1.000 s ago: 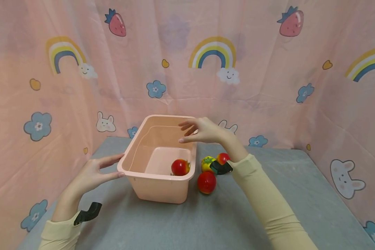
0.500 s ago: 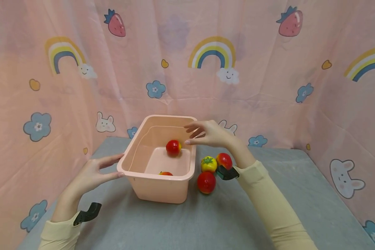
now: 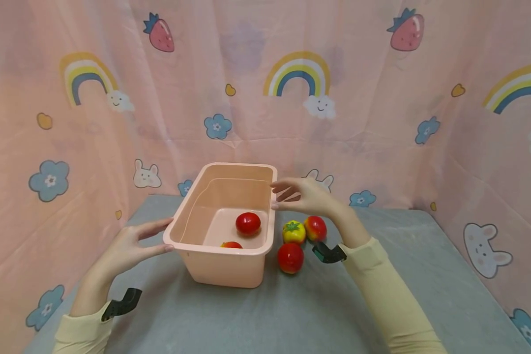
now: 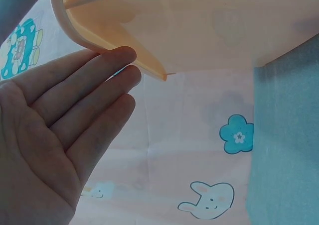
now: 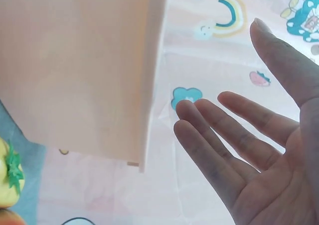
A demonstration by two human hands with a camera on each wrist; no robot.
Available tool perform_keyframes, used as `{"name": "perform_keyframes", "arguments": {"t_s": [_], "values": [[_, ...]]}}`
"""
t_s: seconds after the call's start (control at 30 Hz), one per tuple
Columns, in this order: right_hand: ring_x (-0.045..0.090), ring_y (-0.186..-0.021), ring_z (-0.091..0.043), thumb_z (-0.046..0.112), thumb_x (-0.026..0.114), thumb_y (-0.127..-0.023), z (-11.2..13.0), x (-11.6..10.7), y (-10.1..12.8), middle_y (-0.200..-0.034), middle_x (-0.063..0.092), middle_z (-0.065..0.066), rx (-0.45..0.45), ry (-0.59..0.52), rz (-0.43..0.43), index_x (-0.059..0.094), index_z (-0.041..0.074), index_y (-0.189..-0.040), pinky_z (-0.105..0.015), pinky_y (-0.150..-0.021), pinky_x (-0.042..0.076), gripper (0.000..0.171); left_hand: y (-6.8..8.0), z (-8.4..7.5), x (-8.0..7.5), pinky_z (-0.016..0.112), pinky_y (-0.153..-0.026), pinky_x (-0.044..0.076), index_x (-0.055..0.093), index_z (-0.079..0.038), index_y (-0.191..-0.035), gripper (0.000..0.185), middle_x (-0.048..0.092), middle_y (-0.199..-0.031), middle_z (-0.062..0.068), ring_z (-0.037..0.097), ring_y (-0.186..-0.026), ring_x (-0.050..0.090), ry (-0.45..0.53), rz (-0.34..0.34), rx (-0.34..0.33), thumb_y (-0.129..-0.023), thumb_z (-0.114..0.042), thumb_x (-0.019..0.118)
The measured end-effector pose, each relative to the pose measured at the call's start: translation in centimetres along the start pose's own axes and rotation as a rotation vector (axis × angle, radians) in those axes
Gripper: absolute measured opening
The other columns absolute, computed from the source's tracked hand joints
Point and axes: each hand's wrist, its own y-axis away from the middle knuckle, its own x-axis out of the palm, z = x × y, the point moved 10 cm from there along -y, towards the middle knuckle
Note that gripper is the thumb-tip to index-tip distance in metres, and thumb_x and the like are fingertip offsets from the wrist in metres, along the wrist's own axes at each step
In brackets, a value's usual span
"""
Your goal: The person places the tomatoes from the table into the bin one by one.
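A pink plastic basin (image 3: 221, 265) stands on the grey cloth. Inside it one glossy red fruit (image 3: 248, 224) lies toward the right, and another red-orange fruit (image 3: 232, 245) is mostly hidden by the front wall. My left hand (image 3: 126, 248) touches the basin's front-left rim with fairly straight fingers; in the left wrist view the fingers (image 4: 107, 88) lie along that rim. With fingers spread and loosely bent, my right hand (image 3: 307, 196) hovers at the right rim, holding nothing. Below it sit a yellow fruit (image 3: 294, 232) with a green leafy top and two red fruits, one behind (image 3: 315, 228), one in front (image 3: 290, 258).
A pink printed curtain (image 3: 358, 147) hangs behind and at both sides. Grey cloth (image 3: 380, 246) covers the table around the basin. Dark wrist mounts (image 3: 329, 252) sit at both cuffs.
My right hand has drawn back rightward from over the basin, fingers loose. Inside, the red fruits have shifted; one has rolled from the middle toward the front. My left hand stays at the rim.
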Motion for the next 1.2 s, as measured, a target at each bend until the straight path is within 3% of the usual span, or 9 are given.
{"name": "perform_keyframes", "arguments": {"t_s": [0.4, 0.63, 0.9, 1.2], "values": [[0.065, -0.105, -0.022, 0.035, 0.074, -0.082, -2.7, 0.6, 1.7, -0.123, 0.063, -0.008, 0.032, -0.035, -0.005, 0.056, 0.013, -0.13, -0.037, -0.084, 0.056, 0.057, 0.0, 0.5, -0.2, 0.048, -0.095, 0.048, 0.055, -0.025, -0.135, 0.06, 0.059, -0.132, -0.005, 0.027, -0.12, 0.056, -0.054, -0.014, -0.008, -0.08, -0.037, 0.076], [0.065, -0.104, -0.022, 0.038, 0.073, -0.082, -4.4, 1.2, 2.6, -0.122, 0.063, -0.006, 0.039, -0.065, -0.006, 0.056, 0.015, -0.13, -0.037, -0.085, 0.056, 0.055, 0.0, 0.3, -0.1, 0.029, -0.094, 0.048, 0.055, -0.027, -0.134, 0.059, 0.059, -0.132, -0.007, 0.025, -0.12, 0.057, -0.07, -0.01, -0.01, -0.08, -0.037, 0.075], [0.066, -0.102, -0.024, 0.038, 0.074, -0.082, -6.2, 2.2, 3.7, -0.119, 0.065, -0.006, 0.076, -0.077, -0.032, 0.059, 0.016, -0.127, -0.034, -0.082, 0.057, 0.052, 0.1, 0.6, 0.0, 0.05, -0.095, 0.048, 0.054, -0.025, -0.136, 0.059, 0.058, -0.133, -0.003, 0.029, -0.121, 0.055, -0.036, -0.004, -0.017, -0.081, -0.037, 0.075], [0.064, -0.104, -0.026, 0.04, 0.073, -0.082, -8.6, 3.6, 4.8, -0.122, 0.064, -0.011, 0.165, -0.095, -0.033, 0.06, 0.017, -0.126, -0.032, -0.076, 0.058, 0.052, 0.0, 0.4, 0.0, 0.043, -0.095, 0.049, 0.054, -0.025, -0.135, 0.06, 0.058, -0.133, -0.006, 0.026, -0.121, 0.056, -0.06, -0.008, -0.011, -0.081, -0.036, 0.075]]}}
